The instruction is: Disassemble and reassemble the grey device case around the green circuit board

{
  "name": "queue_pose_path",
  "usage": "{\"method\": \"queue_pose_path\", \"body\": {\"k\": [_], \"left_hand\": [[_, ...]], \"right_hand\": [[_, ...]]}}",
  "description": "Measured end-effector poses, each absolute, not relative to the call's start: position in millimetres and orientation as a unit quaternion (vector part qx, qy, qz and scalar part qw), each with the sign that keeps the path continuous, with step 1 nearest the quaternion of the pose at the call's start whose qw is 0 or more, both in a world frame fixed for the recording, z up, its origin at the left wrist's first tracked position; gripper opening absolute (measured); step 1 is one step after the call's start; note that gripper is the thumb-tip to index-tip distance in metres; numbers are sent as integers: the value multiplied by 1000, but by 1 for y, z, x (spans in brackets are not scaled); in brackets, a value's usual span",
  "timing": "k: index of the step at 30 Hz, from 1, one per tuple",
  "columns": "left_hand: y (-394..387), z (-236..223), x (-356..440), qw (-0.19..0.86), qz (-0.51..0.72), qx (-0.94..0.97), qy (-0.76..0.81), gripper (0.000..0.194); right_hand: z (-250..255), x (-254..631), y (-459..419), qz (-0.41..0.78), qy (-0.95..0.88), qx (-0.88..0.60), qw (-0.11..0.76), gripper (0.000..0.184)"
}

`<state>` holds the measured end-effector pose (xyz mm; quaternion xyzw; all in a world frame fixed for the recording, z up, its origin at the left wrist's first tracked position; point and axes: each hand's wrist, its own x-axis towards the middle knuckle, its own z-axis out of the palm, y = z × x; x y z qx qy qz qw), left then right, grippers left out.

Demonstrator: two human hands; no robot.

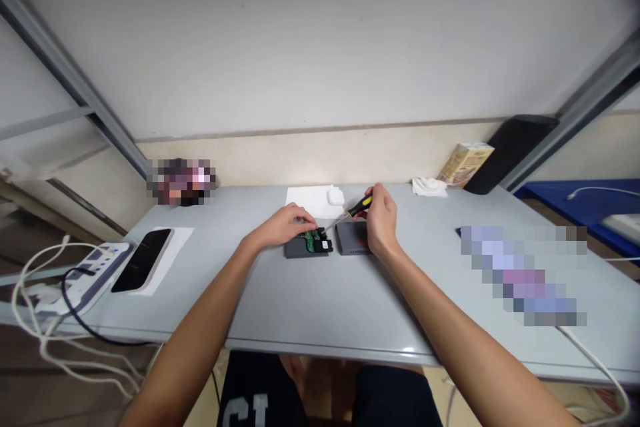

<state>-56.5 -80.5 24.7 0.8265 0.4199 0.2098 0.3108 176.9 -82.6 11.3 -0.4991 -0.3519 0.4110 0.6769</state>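
My right hand [382, 217] is closed around the black and yellow handle of a screwdriver [361, 205]. Its metal shaft slants down to the left, with the tip at a green circuit board [311, 240]. Black parts and a white label show on the board, which lies on a dark grey casing half [296, 250]. My left hand [287, 223] pinches the board's far edge with thumb and fingers; the exact contact is too small to make out. Another dark grey casing piece [350, 240] lies just right of the board, partly behind my right hand.
Behind the board are white paper [307, 200] and a white case [335, 197]. A phone [144, 260] and a power strip [93, 280] with cables are on the left. Crumpled tissue [429, 187], a carton [466, 165] and a black object [513, 153] stand at back right.
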Motion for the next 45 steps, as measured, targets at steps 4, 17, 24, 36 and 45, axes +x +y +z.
{"method": "queue_pose_path", "body": {"k": [4, 17, 24, 36, 45], "left_hand": [[-73, 21, -63, 282, 259, 796, 469, 30], [-59, -2, -76, 116, 261, 777, 561, 29], [-48, 5, -63, 159, 253, 805, 513, 27], [-32, 24, -21, 152, 141, 858, 469, 24], [-121, 34, -40, 191, 101, 861, 460, 56]], "right_hand": [[15, 176, -87, 393, -373, -510, 668, 44], [11, 173, -88, 382, -412, -512, 649, 47], [12, 174, -88, 370, -412, -520, 650, 47], [16, 177, -85, 380, -415, -490, 665, 50], [16, 183, -81, 333, -375, -506, 702, 38]]}}
